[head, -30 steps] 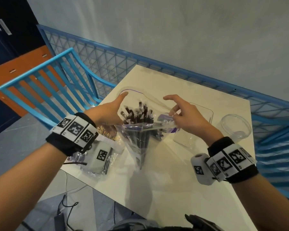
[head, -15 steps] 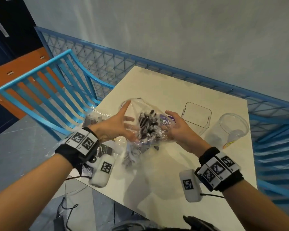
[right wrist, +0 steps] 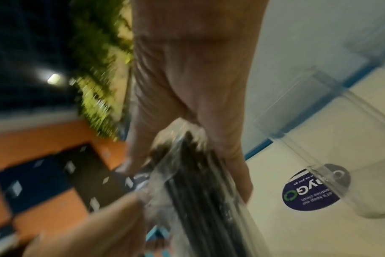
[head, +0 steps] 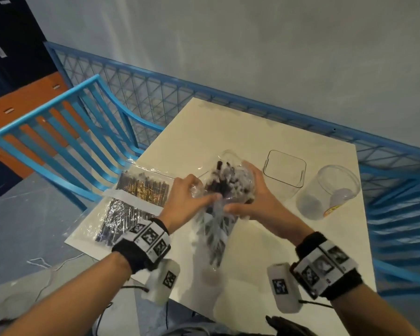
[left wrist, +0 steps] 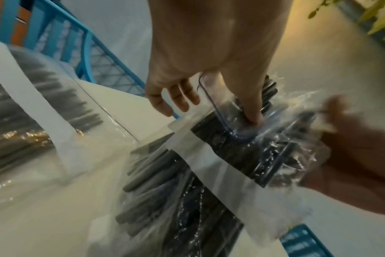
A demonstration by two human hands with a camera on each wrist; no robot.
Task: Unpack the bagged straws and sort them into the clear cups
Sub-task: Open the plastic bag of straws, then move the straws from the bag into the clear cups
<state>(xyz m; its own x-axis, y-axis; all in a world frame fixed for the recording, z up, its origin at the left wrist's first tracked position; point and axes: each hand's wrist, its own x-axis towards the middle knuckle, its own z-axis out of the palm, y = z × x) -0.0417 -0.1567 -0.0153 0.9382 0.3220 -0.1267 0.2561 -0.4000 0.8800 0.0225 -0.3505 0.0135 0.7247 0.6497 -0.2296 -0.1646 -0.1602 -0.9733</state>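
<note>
Both hands clutch the bag [head: 218, 221] of dark straws [head: 224, 183] above the table [head: 228, 132] — left hand [head: 187, 202] pinching plastic; right hand [head: 255, 200] wrapped round it; cups [head: 284, 170] stand just right.

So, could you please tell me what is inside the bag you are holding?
The bag holds a bundle of dark straws, their tips poking out. Both hands, left hand and right hand, cover its middle.

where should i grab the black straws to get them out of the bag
By their top ends, coming from above: they stick out of the bag's open mouth as a bunch, while plastic wraps everything lower. The right hand grips the bag, the left hand is nearest.
</note>
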